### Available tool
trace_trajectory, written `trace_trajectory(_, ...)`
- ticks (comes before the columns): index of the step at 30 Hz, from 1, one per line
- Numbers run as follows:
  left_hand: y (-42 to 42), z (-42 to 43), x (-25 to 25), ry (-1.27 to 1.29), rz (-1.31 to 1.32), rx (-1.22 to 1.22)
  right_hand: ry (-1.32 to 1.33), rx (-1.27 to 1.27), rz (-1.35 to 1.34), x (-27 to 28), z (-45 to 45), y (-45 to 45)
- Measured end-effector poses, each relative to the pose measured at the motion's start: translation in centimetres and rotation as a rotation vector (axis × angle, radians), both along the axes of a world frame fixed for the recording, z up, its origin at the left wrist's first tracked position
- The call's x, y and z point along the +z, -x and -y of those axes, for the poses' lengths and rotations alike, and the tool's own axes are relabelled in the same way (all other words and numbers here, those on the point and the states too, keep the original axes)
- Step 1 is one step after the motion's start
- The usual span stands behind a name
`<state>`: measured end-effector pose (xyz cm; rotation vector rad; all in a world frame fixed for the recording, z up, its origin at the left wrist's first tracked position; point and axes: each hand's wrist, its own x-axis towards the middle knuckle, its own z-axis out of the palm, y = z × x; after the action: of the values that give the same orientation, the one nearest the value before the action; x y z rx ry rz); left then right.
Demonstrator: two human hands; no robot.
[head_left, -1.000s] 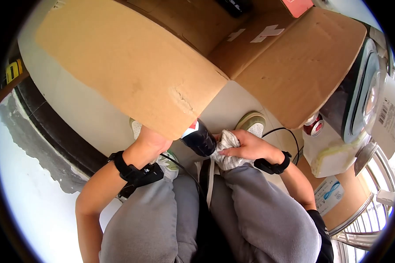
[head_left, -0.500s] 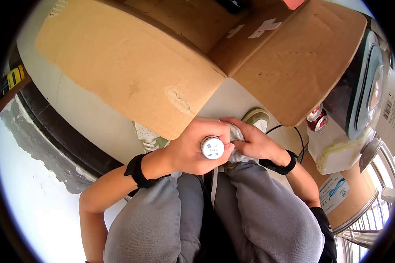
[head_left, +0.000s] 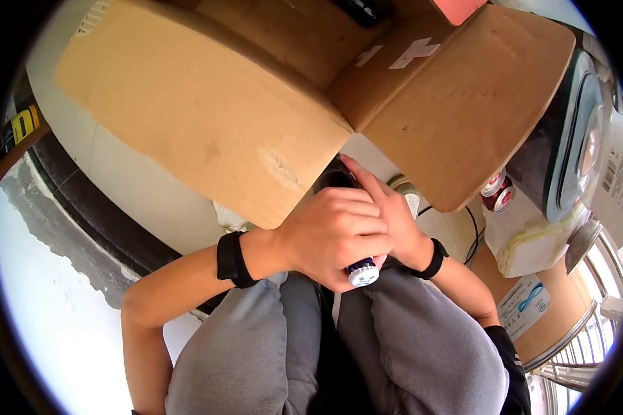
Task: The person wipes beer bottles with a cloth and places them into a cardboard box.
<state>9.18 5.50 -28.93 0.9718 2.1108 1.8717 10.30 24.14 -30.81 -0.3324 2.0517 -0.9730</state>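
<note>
A dark bottle (head_left: 336,177) with a white crown cap (head_left: 363,274) lies tilted between my hands, its capped end pointing toward me and its other end away under the box flaps. My left hand (head_left: 336,235) is closed round the bottle's neck, just beyond the cap. Against the bottle's right side rests my right hand (head_left: 396,220), its index finger stretched along the glass; the other fingers are mostly hidden behind my left hand. The cloth is not visible.
A large open cardboard box (head_left: 208,104) stands ahead, its flaps reaching over my shoes. Right of it are red cans (head_left: 498,194), a clear container with a blue-grey lid (head_left: 574,138), another carton (head_left: 533,311) and a metal rack (head_left: 606,277). A black cable (head_left: 476,232) lies nearby.
The bottle has tipped so its cap sits lower and nearer me, and its dark body shows. My right hand has shifted onto the bottle, and the greyish cloth has gone from sight.
</note>
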Motion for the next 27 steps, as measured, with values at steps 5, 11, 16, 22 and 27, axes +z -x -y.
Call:
trace_trajectory(5,0.0,-0.6,0.0,-0.067,0.021,0.0,-0.103,0.077,-0.462,-1.0,-0.1,-0.4)
trace_trajectory(11,0.3,-0.6,0.2,-0.066,0.008,-0.011,0.025,0.02,-0.546,-1.6,0.4,0.0)
trace_trajectory(16,0.6,-0.5,0.0,-0.087,0.028,0.015,0.025,0.054,-0.451,-1.2,0.4,0.4)
trace_trajectory(22,1.3,-0.9,0.3,-0.004,0.074,0.08,0.103,-0.203,-0.228,-1.3,0.3,1.0)
trace_trajectory(27,1.1,-1.5,0.1,-0.005,0.147,0.172,0.253,-0.307,-0.284,-3.3,-1.1,0.6)
